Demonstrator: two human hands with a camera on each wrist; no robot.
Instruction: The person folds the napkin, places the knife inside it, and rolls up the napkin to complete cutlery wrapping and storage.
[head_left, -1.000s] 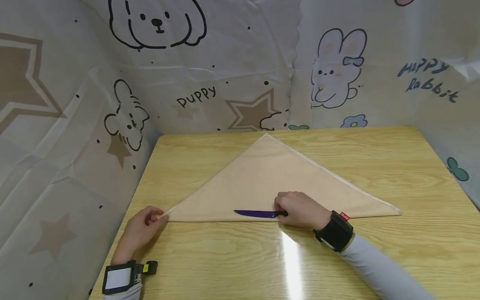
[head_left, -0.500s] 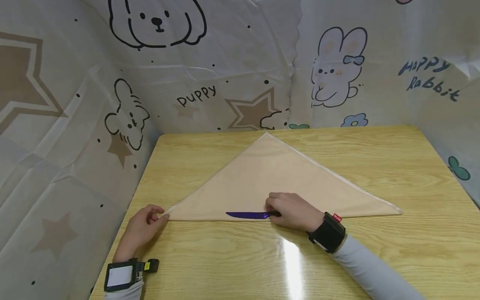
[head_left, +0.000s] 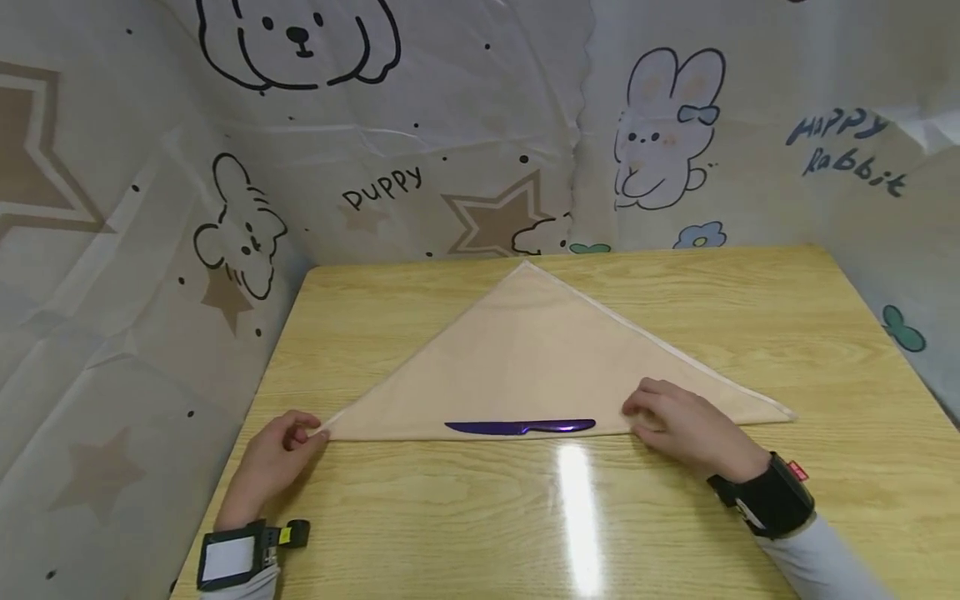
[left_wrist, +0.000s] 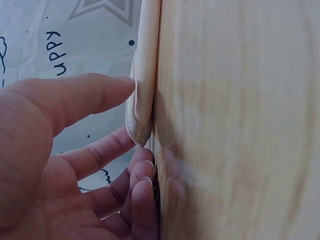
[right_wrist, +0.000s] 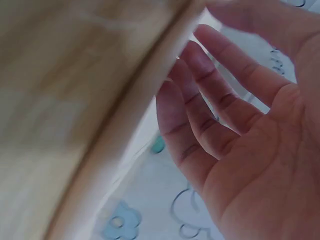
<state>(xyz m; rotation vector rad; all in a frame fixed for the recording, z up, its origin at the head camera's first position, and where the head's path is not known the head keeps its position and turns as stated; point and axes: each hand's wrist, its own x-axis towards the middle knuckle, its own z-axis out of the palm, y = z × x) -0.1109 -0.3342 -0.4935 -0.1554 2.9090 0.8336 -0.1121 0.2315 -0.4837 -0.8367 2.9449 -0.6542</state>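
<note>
A peach cloth (head_left: 525,358), folded into a triangle with pale edging, lies flat on the table. A shiny purple table knife (head_left: 517,427) lies along its front fold, blade to the left. My left hand (head_left: 273,458) is at the cloth's left corner; in the left wrist view its thumb (left_wrist: 100,92) touches the cloth and the other fingers are loosely bent around the tip. To the right of the knife, my right hand (head_left: 693,429) is over the front edge, fingers loosely bent and holding nothing. Whether those fingertips touch the cloth is hard to tell.
The light wooden table (head_left: 450,517) extends around the cloth, with a bright reflection near its front. A curtain (head_left: 360,142) printed with cartoon animals and stars hangs behind the table and along both sides.
My right hand slid the knife left along the fold, then let go of its handle and moved right. The left hand has stayed at the corner.
</note>
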